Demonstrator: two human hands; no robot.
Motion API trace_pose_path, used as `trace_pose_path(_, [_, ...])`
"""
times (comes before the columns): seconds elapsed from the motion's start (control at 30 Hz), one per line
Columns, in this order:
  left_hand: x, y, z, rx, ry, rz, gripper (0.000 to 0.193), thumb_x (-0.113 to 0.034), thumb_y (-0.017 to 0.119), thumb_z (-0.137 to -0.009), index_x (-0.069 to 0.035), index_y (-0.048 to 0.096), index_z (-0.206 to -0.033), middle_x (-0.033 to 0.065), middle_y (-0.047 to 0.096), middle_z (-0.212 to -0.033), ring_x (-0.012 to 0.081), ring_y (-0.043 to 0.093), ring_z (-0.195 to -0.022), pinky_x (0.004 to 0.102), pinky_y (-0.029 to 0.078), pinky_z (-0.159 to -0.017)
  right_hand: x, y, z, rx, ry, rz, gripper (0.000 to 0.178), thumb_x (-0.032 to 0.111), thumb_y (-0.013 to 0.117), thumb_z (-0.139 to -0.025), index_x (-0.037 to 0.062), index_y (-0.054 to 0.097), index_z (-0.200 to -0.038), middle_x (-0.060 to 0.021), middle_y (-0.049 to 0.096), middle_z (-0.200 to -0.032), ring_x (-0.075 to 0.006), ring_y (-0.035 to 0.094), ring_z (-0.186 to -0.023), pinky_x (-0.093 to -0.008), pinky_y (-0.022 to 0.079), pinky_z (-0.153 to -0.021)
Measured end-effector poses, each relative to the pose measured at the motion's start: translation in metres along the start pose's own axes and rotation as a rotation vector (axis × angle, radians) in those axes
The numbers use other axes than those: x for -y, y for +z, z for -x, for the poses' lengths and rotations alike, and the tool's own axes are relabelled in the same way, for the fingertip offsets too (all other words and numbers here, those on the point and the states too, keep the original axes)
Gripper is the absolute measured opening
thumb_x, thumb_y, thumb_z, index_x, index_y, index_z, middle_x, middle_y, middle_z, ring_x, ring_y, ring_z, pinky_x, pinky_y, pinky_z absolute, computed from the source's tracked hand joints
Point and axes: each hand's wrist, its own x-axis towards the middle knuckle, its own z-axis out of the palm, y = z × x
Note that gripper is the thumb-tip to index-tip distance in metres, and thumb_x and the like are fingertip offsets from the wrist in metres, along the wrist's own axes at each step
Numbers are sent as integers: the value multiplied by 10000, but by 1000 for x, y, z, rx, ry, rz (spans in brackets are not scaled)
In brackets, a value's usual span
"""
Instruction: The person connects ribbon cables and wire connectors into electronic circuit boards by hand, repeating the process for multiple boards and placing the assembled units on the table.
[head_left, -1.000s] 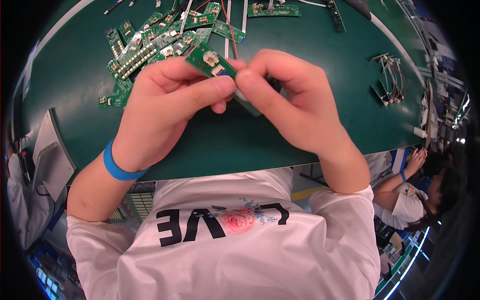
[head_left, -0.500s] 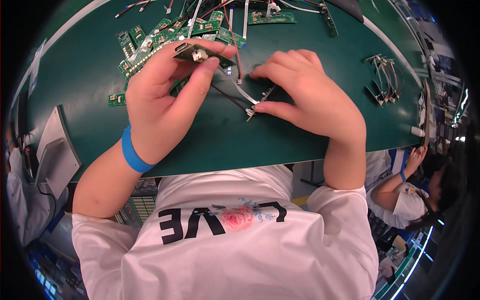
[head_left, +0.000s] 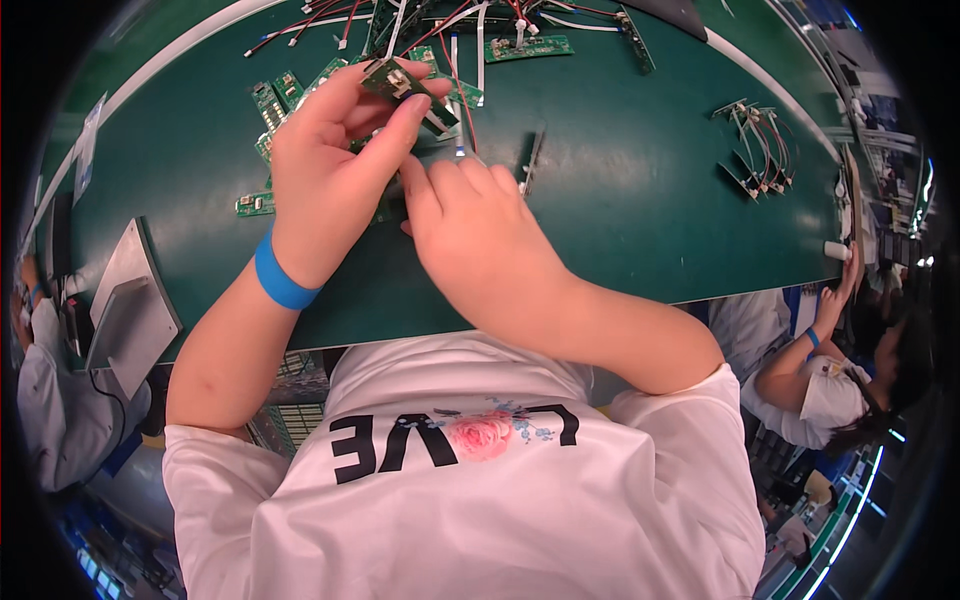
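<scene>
A small green circuit board (head_left: 388,80) with a white connector is pinched, tilted, between the thumb and fingers of my left hand (head_left: 335,150). Just below it, my right hand (head_left: 480,220) has its fingers curled inward, their tips close to my left thumb and palm. What those fingertips grip, if anything, is hidden. Past my right knuckles a second narrow board (head_left: 533,162) stands on edge on the green table (head_left: 620,200). A thin red wire (head_left: 467,105) runs down from the far side towards my right hand.
Several green circuit boards (head_left: 268,103) lie piled beyond my left hand. Boards with wires (head_left: 527,46) line the far side. A wired board bundle (head_left: 755,150) sits at the right, a metal stand (head_left: 135,300) at the left. A co-worker (head_left: 815,385) is at the right.
My right hand has left the second board and moved left, up to my left hand, its fingers curling in. The board in my left hand has shifted slightly farther away and tilted.
</scene>
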Motion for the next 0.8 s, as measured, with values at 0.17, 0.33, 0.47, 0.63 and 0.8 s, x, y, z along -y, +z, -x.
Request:
trace_pose_path(0.17, [4,0,-3,48,-1,21,285,3,563,-873,40,567,-1156,105,665,-1015,113,623,-950,215,489,-803,-13,1,-3,-71,-242,12,143,78,568,-654,8,565,-778,-101,495,-748,-228,502,-735,-312,396,-644])
trace_pose_path(0.33, [4,-6,-7,-6,-62,69,236,-9,577,-871,22,601,-1104,70,670,-1005,72,614,-887,179,470,-711,-20,-11,-8,-147,-112,-203,89,9,586,-692,2,527,-758,-111,489,-764,-258,531,-741,-338,449,-635])
trace_pose_path(0.47, [7,-6,-11,5,-64,68,226,-22,562,-880,42,592,-1095,119,652,-1048,134,587,-962,262,466,-851,-32,-21,-9,-242,33,-479,91,28,606,-767,18,546,-835,-121,494,-817,-270,555,-663,-347,471,-556])
trace_pose_path(0.63, [0,0,-3,28,-127,-97,256,12,545,-872,56,572,-1123,134,622,-1109,156,585,-1002,276,478,-845,-37,-30,-14,-384,-8,-529,46,73,621,-820,40,624,-852,-78,523,-749,-211,537,-581,-302,435,-497])
trace_pose_path(0.8, [3,5,5,-18,104,-160,334,-21,591,-826,-40,608,-1160,53,680,-949,50,583,-713,186,437,-590,-39,-33,-25,-442,54,-608,67,63,647,-791,43,644,-854,-60,545,-664,-194,523,-525,-299,421,-468])
